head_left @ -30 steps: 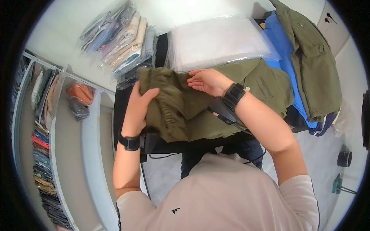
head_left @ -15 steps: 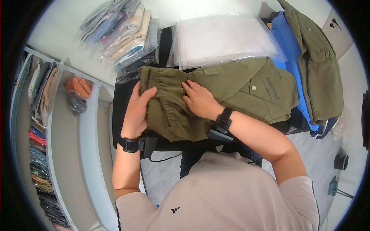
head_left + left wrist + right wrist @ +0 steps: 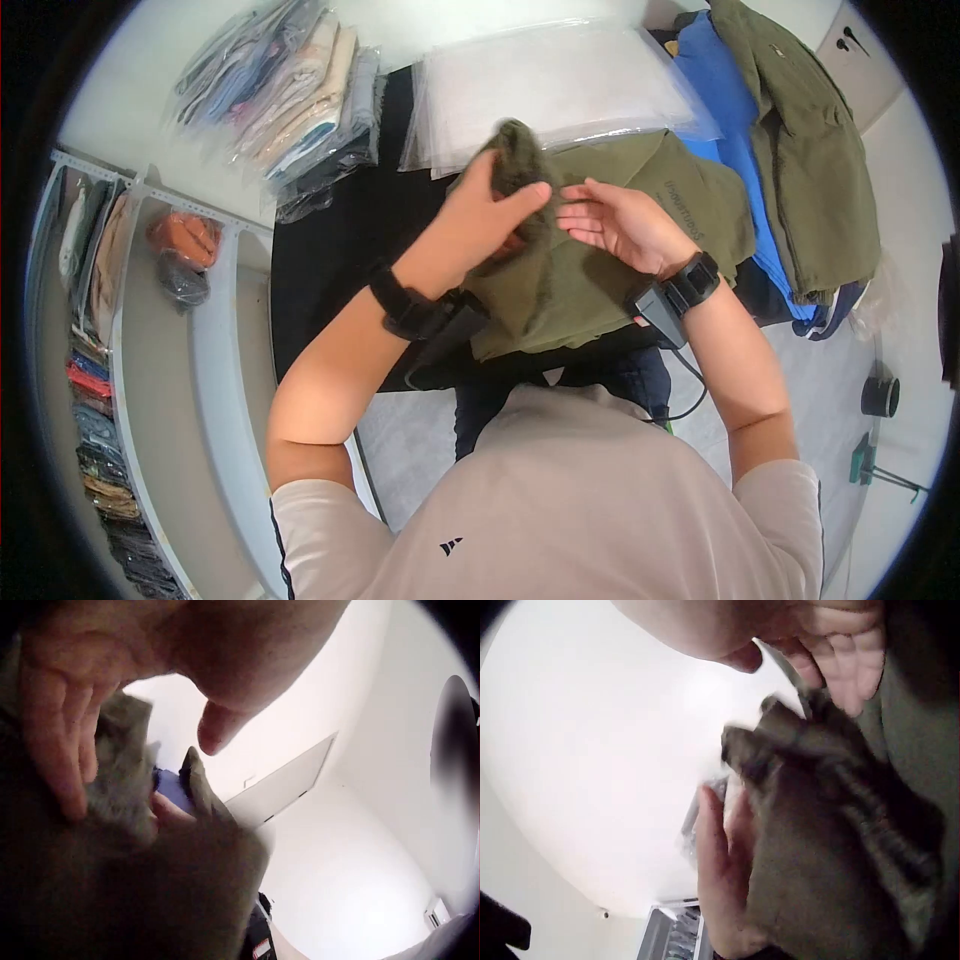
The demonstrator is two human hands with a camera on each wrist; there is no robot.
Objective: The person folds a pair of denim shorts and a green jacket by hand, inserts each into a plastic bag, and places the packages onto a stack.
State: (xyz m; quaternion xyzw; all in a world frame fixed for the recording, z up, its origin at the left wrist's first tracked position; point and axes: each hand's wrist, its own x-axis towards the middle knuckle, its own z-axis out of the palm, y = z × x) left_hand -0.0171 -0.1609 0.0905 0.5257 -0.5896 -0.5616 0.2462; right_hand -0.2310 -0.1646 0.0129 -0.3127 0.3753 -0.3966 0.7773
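Note:
A folded olive-green garment, with dark lettering on its right part, lies across the black table in the head view. My left hand holds its gathered left end raised and turned toward the middle. In the left wrist view the fingers lie along the cloth while the thumb stands apart. My right hand hovers just right of the raised end, palm turned toward it, fingers extended and holding nothing. The right wrist view shows the bunched gathered cloth between the two hands.
Clear plastic bags lie stacked at the back of the black table. Bagged folded clothes stand back left. Blue cloth and another olive garment lie at the right. Shelves with packed clothes line the left.
My left hand has lifted the garment's gathered end and carried it right over the rest. My right hand, which pressed on the cloth half a second ago, has come off it and moved right.

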